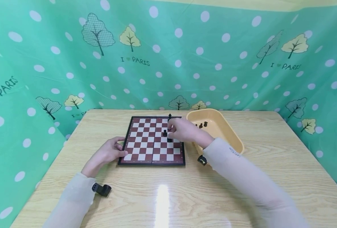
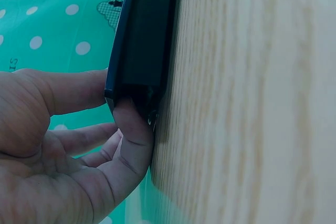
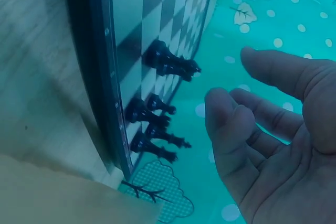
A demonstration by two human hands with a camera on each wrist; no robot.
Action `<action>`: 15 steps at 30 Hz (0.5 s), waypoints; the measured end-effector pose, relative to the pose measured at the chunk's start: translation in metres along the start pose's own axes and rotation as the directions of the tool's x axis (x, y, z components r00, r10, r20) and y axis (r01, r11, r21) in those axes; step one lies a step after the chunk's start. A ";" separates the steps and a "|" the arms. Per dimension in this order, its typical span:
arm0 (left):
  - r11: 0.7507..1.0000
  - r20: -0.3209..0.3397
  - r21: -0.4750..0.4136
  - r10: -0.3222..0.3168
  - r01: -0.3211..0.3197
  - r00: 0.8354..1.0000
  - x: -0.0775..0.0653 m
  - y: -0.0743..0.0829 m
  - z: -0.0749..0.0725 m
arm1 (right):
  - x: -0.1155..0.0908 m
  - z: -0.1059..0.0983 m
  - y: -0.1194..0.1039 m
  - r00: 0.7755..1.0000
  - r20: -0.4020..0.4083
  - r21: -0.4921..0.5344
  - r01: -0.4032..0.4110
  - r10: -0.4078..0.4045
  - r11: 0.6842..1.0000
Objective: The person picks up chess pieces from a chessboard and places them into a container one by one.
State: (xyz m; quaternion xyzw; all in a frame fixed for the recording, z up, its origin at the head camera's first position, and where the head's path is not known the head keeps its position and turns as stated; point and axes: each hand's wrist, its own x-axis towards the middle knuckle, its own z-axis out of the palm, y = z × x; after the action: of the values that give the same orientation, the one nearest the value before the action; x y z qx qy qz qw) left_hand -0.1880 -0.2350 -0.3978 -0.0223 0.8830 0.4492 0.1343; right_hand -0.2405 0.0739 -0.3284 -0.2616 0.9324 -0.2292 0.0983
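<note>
Item 1: chessboard (image 1: 139, 139), unfolded flat on the wooden table (image 1: 134, 193), centre of head frame. Squares on its L half bare; dark chess pcs (image 1: 165, 133) stand toward its upper R part, under/beside the R hand.

Item 2: tan tray (image 1: 237, 139), R of centre, just beside bd. Holds at least 3 small dark pcs (image 1: 205, 123) near its far L end; near part hidden by the sleeve (image 1: 236, 167).

Item 3: L hand (image 1: 108, 152), L of centre. Thumb and fingers closed on bd's near L edge, gripping it.

Item 4: R hand (image 1: 184, 129), over bd's R side. Thumb and fingertips part-spread, loosely bent, w/ a gap between; no pc in hold.

Progress (judged): part-way. Some pcs stand on bd, others lie in tray; prob. the tray pcs are left to deal w/. Total no. can't be told.

Views compared: head alone shows tray contents and full bd layout. R wrist, centre L, shows approx. 6 pcs on bd, several of which the hand covers in head view, plus the open thumb gap. L wrist, centre L, shows bd's dark side and the bent finger against it, unseen from above; whether a fingertip goes under, can't tell.
</note>
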 end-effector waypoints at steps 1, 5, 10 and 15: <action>1.000 0.001 0.002 0.000 0.000 1.000 0.000 0.000 0.000 | 0.000 0.001 0.000 1.000 0.005 -0.004 -0.008 0.008 1.000; 1.000 0.000 0.018 0.002 -0.002 1.000 0.000 0.001 0.000 | 0.003 0.007 -0.001 0.999 0.023 -0.040 -0.031 0.032 0.999; 1.000 -0.006 0.023 0.000 0.000 1.000 0.000 0.001 0.000 | 0.006 0.015 0.000 0.999 0.017 -0.105 -0.027 0.029 0.994; 1.000 -0.003 0.020 0.002 -0.002 1.000 -0.001 0.002 0.000 | 0.009 0.023 0.004 0.999 0.031 -0.111 -0.028 0.031 0.993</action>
State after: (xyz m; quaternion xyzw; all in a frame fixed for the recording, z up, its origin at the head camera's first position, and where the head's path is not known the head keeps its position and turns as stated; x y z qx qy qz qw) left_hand -0.1877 -0.2341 -0.3960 -0.0208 0.8877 0.4404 0.1329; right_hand -0.2429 0.0634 -0.3508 -0.2565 0.9456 -0.1717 0.1023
